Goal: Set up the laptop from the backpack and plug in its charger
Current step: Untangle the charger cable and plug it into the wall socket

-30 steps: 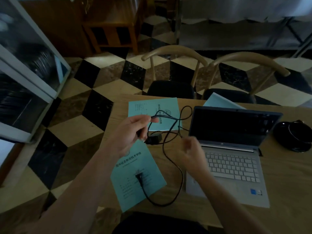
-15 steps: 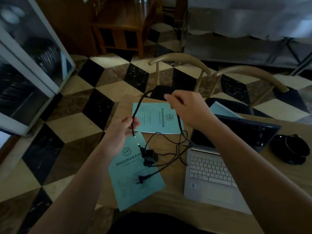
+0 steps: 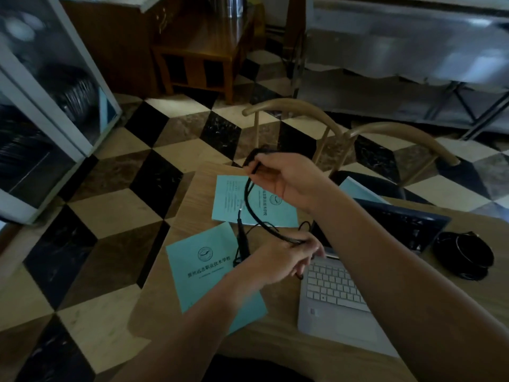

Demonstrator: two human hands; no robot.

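Laptop (image 3: 344, 288) open on table (image 3: 275, 340). Left hand (image 3: 278, 260) and right hand (image 3: 286, 177) each grip charger cable (image 3: 252, 210) left of laptop. Advise untangling slack before plugging.

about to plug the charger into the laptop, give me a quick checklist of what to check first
1. Laptop open on the table: ok.
2. Cable in hand: ok, right hand pinches its upper loop and left hand grips the lower run.
3. Cable untangled: not ok, it loops between the hands.
4. Plug tip free: ok, it points up beside the left hand.
5. Laptop charging port located: cannot tell, arms hide its left edge.
6. Wall plug and outlet: cannot tell, neither visible.
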